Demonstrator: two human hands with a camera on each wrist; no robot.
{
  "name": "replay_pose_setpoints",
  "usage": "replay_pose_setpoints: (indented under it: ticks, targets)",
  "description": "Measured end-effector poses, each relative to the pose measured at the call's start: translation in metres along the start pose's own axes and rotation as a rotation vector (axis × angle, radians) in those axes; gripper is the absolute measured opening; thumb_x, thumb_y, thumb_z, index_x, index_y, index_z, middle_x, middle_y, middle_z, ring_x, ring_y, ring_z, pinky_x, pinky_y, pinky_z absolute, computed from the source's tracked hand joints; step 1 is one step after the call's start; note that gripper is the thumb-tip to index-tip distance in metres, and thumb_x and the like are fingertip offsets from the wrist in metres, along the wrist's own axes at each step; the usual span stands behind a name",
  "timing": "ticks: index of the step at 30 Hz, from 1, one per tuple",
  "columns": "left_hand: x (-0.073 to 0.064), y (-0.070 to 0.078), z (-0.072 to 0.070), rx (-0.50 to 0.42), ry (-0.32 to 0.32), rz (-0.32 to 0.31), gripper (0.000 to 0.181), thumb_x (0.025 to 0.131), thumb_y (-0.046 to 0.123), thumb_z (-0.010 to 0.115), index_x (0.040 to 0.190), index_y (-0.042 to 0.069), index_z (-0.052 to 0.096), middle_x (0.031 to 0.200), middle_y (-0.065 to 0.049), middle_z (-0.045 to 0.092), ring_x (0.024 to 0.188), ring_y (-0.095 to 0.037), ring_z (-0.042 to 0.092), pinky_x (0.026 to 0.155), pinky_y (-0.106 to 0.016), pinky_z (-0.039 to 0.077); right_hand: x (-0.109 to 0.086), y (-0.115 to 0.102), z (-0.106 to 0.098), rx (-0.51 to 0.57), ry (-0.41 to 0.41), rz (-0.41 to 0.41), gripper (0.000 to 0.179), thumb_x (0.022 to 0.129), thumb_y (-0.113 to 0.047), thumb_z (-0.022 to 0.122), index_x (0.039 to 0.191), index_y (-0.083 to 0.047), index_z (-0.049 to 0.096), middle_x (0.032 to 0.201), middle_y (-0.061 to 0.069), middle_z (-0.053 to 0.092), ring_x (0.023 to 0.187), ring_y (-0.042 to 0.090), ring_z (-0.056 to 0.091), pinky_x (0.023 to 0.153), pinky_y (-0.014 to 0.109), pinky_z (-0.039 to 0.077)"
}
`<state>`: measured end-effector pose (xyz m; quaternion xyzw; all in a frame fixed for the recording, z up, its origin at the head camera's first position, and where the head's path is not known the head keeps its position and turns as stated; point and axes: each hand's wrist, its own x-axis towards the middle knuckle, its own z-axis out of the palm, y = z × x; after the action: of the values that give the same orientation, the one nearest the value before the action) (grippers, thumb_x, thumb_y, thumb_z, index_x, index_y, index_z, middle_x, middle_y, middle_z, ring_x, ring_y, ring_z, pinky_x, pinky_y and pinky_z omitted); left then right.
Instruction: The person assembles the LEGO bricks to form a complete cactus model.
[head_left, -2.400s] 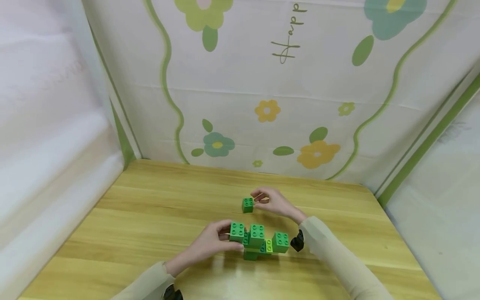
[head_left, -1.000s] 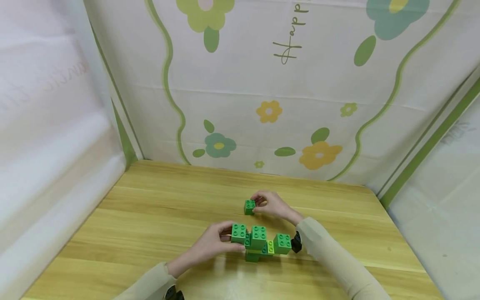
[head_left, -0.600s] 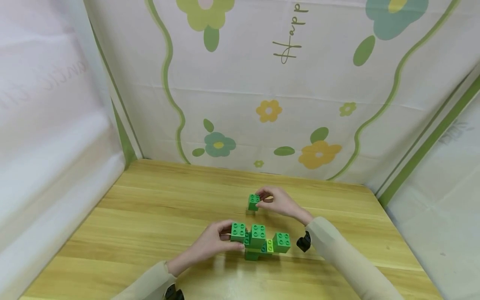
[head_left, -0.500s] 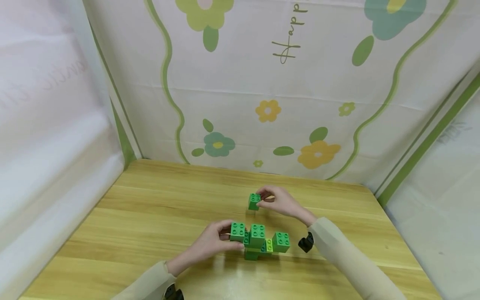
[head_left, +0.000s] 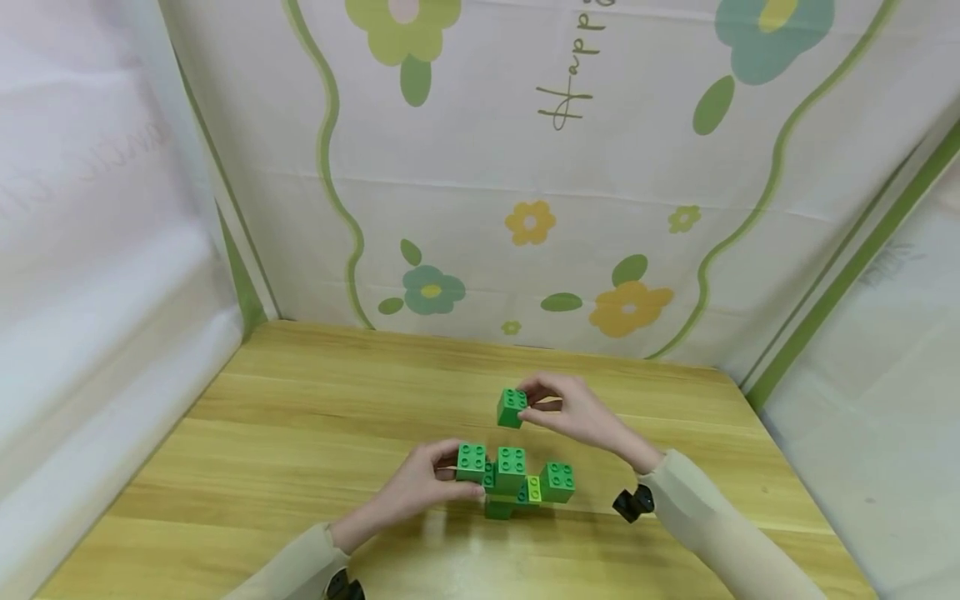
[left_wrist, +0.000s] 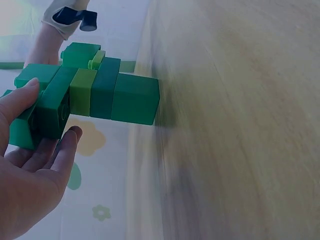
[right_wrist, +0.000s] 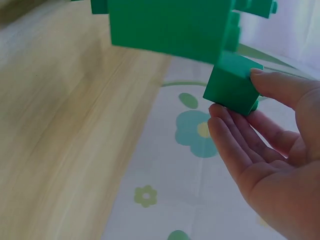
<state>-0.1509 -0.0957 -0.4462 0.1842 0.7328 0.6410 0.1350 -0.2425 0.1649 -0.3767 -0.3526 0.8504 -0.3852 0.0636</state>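
Slightly right of centre in the head view is a built cluster of green toy building bricks [head_left: 511,468], with a lime brick [head_left: 533,489] and darker green ones among them. My left hand [head_left: 422,485] grips the cluster's left side between thumb and fingers. In the left wrist view, the cluster's lowest green brick [left_wrist: 135,98] meets the wooden table. Beyond the cluster, my right hand [head_left: 576,410] pinches a single green brick [head_left: 510,408] above the tabletop. The right wrist view shows the thumb on one side of that brick [right_wrist: 231,82] and fingertips beneath.
Wood-grain tabletop [head_left: 322,400] spreads around both hands. White cloth [head_left: 450,192] printed with flowers stands behind the table, and plain white cloth walls [head_left: 112,275] rise at the left and right. A dark device [head_left: 633,503] sits on the right wrist.
My right hand has closed its fingers on the single brick, lifted it off the table and brought it slightly rightward. The left hand and cluster have stayed put.
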Motion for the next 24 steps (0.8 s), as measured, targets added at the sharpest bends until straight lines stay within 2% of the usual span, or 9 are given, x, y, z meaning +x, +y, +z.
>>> replay_pose_setpoints:
  ticks: [9, 19, 24]
  targets:
    - [0.000, -0.001, 0.000, 0.005, -0.003, 0.008, 0.055, 0.084, 0.017, 0.079, 0.129, -0.003, 0.058, 0.118, -0.020, 0.067, 0.104, -0.025, 0.069, 0.086, -0.023, 0.060, -0.017, -0.020, -0.006, -0.034, 0.023, -0.032, 0.030, 0.092, -0.026, 0.071, 0.118, -0.012, 0.065, 0.111, 0.005, 0.070, 0.101, 0.019, 0.069, 0.087, 0.029, 0.061]
    - [-0.001, -0.002, 0.000, 0.014, 0.005, 0.017, 0.054, 0.082, 0.016, 0.080, 0.128, -0.002, 0.059, 0.118, -0.021, 0.067, 0.104, -0.026, 0.069, 0.087, -0.023, 0.060, -0.029, -0.041, -0.006, -0.057, 0.043, -0.118, 0.028, 0.092, -0.022, 0.072, 0.117, -0.010, 0.066, 0.110, 0.005, 0.070, 0.097, 0.015, 0.070, 0.083, 0.024, 0.061]
    - [-0.001, -0.001, 0.001, 0.007, 0.005, 0.011, 0.055, 0.082, 0.016, 0.080, 0.129, -0.002, 0.058, 0.118, -0.021, 0.067, 0.103, -0.026, 0.070, 0.087, -0.023, 0.060, -0.035, -0.047, -0.006, -0.060, 0.037, -0.133, 0.028, 0.091, -0.021, 0.072, 0.117, -0.011, 0.065, 0.110, 0.004, 0.070, 0.097, 0.013, 0.070, 0.083, 0.023, 0.061]
